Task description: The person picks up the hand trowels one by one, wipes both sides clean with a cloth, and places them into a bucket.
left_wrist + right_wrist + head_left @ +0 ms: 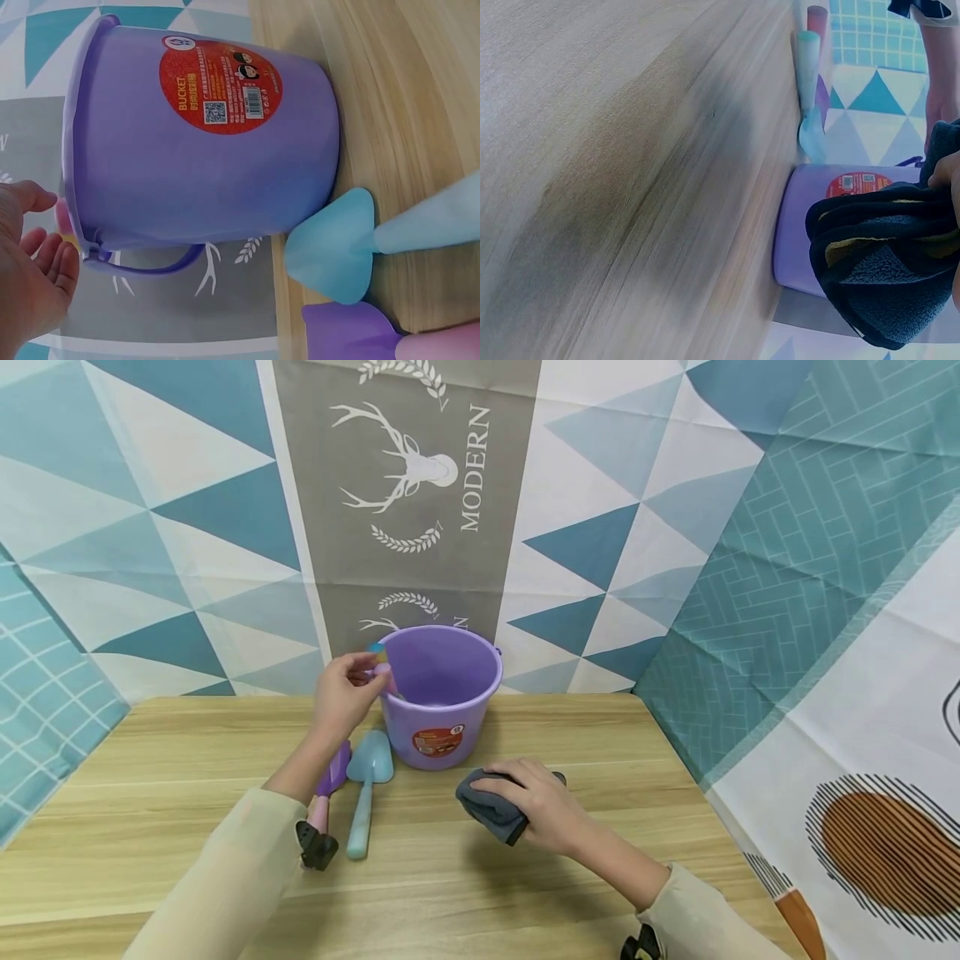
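A lilac bucket (438, 722) with a red label stands upright at the back of the table. At its left rim my left hand (347, 693) pinches a small pink, yellow and blue object (383, 669), whose kind I cannot tell; part of it is behind the rim in the left wrist view. Over the table, right of the bucket, my right hand (542, 803) grips a folded dark grey cloth (491, 806) with black edging. Below my left forearm lie a light-blue toy trowel (371, 764) and a purple toy shovel (339, 767) with a pink handle.
The wooden table (420, 902) meets a patterned fabric backdrop (577, 560) behind the bucket. Fabric also hangs along both sides. The bucket's purple handle (157, 266) hangs down outside it in the left wrist view.
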Motion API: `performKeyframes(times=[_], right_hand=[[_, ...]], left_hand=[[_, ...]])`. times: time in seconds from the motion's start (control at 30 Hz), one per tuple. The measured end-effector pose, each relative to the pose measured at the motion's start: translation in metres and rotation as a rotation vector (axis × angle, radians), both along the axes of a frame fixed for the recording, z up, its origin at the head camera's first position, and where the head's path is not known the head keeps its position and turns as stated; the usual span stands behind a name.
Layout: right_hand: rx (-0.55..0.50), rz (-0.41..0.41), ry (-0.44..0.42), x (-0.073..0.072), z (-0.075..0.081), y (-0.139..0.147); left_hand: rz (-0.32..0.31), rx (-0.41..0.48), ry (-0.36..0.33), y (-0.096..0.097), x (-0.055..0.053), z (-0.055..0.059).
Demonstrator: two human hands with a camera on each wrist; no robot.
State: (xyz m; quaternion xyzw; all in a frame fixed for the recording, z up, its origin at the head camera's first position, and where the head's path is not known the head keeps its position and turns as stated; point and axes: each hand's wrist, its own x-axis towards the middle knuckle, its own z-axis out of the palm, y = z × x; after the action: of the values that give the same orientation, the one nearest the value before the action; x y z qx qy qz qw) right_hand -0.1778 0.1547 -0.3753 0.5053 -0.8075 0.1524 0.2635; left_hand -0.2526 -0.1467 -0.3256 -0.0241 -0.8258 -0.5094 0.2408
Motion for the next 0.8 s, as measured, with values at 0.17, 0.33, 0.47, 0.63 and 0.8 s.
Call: performKeyframes(times=[0.17, 0.33, 0.47, 0.63, 0.8], right_hand=[[-0.004, 0.006, 0.006, 0.000, 0.001, 0.000], [0.001, 0.003, 0.003, 0.000, 0.002, 0.000], [0.003, 0.001, 0.001, 0.000, 0.003, 0.001], [0.000, 0.002, 0.006, 0.001, 0.003, 0.001], [-0.002, 0.007, 0.013, 0.001, 0.003, 0.001]], left_hand=[[0.015, 0.007, -0.010, -0.007, 0.006, -0.005], [0.023, 0.002, -0.018, -0.017, 0.016, -0.014], [0.031, -0.024, -0.049, -0.027, 0.025, -0.022], [0.050, -0.056, -0.096, -0.037, 0.035, -0.032], [0.056, -0.087, -0.141, -0.045, 0.046, -0.038]])
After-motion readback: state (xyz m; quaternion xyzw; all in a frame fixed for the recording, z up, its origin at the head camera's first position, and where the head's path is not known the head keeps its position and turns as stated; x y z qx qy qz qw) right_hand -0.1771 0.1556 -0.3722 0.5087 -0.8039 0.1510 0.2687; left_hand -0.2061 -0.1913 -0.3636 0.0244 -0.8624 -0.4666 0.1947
